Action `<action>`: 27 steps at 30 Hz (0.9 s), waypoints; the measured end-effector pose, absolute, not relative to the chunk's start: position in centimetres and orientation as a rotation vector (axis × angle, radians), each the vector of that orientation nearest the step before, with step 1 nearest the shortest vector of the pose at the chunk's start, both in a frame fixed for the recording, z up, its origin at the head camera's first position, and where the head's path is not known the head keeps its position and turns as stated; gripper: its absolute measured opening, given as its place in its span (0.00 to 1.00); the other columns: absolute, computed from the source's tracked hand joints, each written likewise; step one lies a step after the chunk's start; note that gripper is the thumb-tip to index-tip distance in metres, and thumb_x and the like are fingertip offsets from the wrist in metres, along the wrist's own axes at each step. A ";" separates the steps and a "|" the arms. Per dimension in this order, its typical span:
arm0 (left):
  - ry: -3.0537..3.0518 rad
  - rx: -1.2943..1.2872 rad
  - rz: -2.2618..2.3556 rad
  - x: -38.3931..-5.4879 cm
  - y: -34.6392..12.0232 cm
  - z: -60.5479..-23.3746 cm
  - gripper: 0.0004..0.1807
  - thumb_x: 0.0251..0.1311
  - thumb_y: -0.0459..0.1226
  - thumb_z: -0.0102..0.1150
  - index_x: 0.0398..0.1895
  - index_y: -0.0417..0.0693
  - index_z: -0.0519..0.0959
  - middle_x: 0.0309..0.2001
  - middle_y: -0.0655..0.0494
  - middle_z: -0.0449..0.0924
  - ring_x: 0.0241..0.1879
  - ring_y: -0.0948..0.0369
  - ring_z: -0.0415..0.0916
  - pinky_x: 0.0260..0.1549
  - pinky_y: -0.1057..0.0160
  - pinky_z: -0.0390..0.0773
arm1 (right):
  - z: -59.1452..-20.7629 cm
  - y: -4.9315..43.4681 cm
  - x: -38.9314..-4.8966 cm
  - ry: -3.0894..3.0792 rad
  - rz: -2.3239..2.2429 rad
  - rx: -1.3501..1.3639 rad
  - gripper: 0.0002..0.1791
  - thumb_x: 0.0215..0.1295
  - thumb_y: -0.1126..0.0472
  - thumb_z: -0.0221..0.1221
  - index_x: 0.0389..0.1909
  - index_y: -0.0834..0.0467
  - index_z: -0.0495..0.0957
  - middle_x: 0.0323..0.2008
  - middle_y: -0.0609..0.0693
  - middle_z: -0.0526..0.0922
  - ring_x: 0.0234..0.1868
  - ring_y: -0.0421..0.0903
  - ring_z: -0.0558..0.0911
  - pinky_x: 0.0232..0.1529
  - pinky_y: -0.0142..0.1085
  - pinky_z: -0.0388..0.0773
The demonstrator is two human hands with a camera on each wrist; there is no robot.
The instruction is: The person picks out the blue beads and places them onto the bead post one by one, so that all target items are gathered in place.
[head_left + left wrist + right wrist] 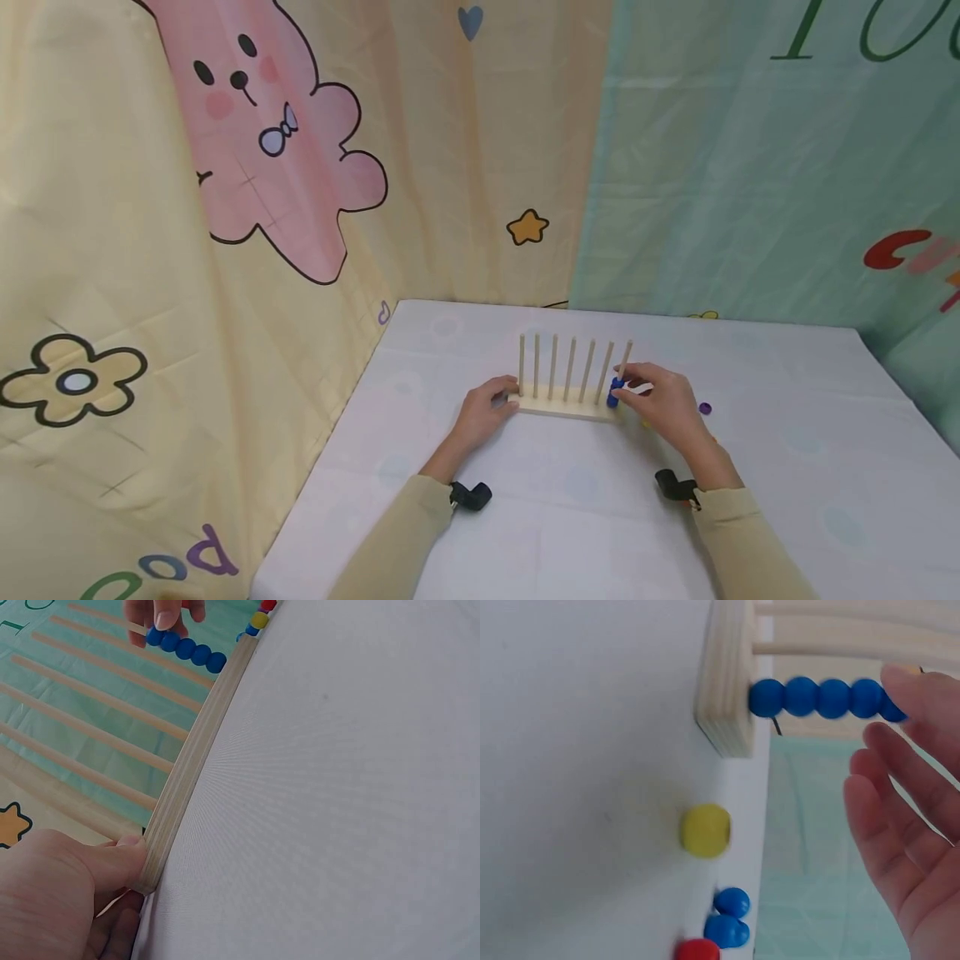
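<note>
A pale wooden peg rack (558, 406), a flat base with a row of upright pegs, stands on the table. At its left end my left hand (483, 410) grips the base between thumb and fingers. Several blue beads (832, 699) are stacked on the rightmost peg, the lowest against the base. My right hand (669, 406) pinches the top blue bead (893, 709) of that stack with the thumb and a finger partly hidden behind it; the other fingers are spread below in the right wrist view. The other pegs carry no beads.
Loose beads lie right of the rack: a yellow bead (706, 830), blue beads (732, 902), a red bead (698, 950) and a purple bead (705, 408). The white-covered table (570, 517) meets printed curtains (465, 167) behind and at the left.
</note>
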State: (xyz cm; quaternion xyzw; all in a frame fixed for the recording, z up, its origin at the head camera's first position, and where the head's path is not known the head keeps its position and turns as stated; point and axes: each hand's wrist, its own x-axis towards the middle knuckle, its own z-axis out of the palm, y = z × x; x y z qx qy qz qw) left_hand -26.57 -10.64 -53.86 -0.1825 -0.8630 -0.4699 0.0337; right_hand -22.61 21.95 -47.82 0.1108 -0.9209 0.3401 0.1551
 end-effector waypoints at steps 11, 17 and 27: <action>-2.648 -0.577 -1.436 -26.7 -10.8 -53.9 0.13 0.65 0.36 0.66 0.52 0.49 0.84 0.63 0.57 0.78 0.65 0.56 0.72 0.63 0.55 0.72 | -46.4 24.6 -22.6 -2.759 0.956 0.250 0.23 0.68 0.55 0.66 0.63 0.54 0.78 0.52 0.55 0.84 0.47 0.55 0.82 0.37 0.49 0.86; -2.656 -0.580 -1.461 -26.6 -10.9 -54.0 0.13 0.65 0.35 0.66 0.52 0.48 0.84 0.63 0.58 0.77 0.65 0.57 0.72 0.63 0.56 0.72 | -45.9 25.6 -22.8 -2.782 0.945 0.192 0.21 0.70 0.55 0.64 0.62 0.56 0.79 0.55 0.57 0.82 0.50 0.55 0.79 0.47 0.54 0.83; -2.652 -0.571 -1.463 -27.2 -10.8 -54.4 0.13 0.64 0.35 0.67 0.52 0.49 0.84 0.64 0.59 0.77 0.66 0.59 0.70 0.63 0.60 0.71 | -46.2 27.8 -23.5 -2.822 0.880 0.122 0.19 0.69 0.64 0.63 0.60 0.59 0.79 0.55 0.61 0.81 0.52 0.59 0.78 0.48 0.57 0.80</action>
